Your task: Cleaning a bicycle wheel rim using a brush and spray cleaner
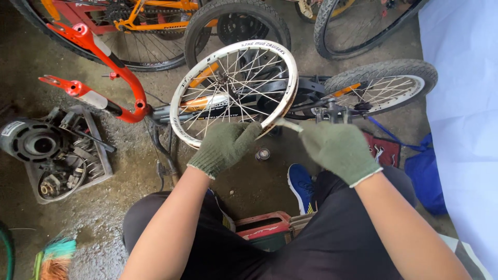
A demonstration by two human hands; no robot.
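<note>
A bare white bicycle rim with spokes stands tilted in front of me. My left hand, in a green knit glove, grips the rim's lower edge. My right hand, gloved the same, pinches a small metal tool whose tip touches the rim near my left fingers. A small metal part lies on the ground just below the rim.
A dark bicycle frame with a red fork lies on its side behind the rim, its tyred wheel at right. An orange bicycle stands at the back. A tray of parts sits left; a blue bag right.
</note>
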